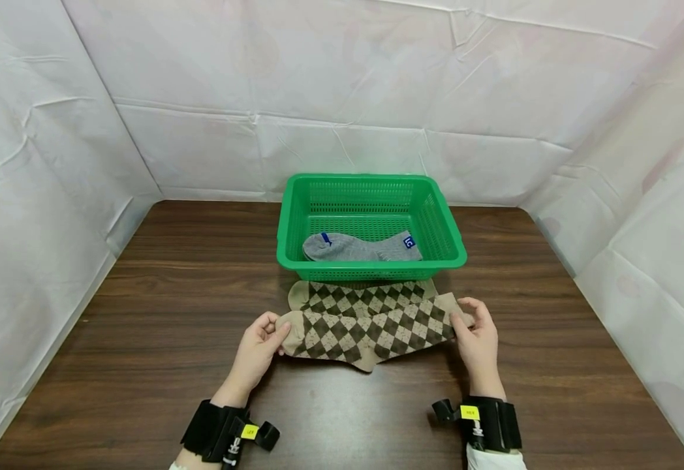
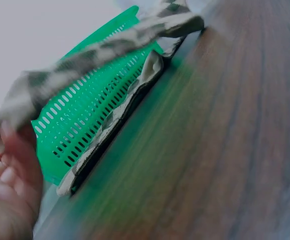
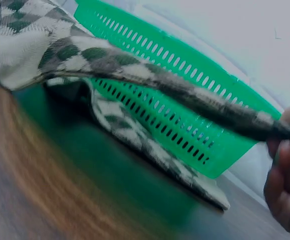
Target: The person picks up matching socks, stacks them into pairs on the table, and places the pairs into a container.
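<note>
A beige sock with brown diamonds (image 1: 342, 333) is stretched sideways between both hands, lifted above the table. My left hand (image 1: 258, 346) pinches its toe end between thumb and fingers. At the cuff end, my right hand (image 1: 476, 336) pinches the fabric. Behind it a matching argyle sock (image 1: 365, 298) lies flat on the table, partly covered by the held one in the head view. Both wrist views show a gap between the held sock (image 2: 95, 55) and the sock lying below (image 3: 135, 135).
A green perforated basket (image 1: 371, 266) stands just beyond the socks, near the back wall. Inside it lies a grey sock (image 1: 365, 248) with blue marks. White sheeting (image 1: 342, 78) encloses the brown wooden table (image 1: 142, 326) at the back and sides.
</note>
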`<action>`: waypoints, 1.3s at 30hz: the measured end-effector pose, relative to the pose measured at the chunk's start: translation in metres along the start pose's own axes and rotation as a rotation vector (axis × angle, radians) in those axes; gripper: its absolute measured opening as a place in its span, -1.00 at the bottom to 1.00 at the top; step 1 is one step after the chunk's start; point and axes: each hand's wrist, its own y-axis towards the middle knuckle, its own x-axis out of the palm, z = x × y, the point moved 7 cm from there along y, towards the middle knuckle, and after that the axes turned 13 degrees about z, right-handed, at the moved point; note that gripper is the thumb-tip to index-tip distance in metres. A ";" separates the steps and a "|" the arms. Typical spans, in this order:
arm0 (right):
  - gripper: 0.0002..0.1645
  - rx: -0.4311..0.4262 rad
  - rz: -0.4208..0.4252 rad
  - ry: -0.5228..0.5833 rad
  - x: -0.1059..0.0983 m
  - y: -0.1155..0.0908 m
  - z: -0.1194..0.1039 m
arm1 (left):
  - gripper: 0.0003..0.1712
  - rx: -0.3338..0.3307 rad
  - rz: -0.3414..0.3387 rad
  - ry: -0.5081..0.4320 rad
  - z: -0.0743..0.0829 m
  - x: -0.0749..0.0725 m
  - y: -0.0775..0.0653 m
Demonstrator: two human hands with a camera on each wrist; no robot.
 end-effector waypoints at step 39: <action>-0.80 -0.107 -0.299 -0.520 0.007 0.001 0.017 | -0.83 0.444 -0.011 0.693 0.007 0.001 -0.004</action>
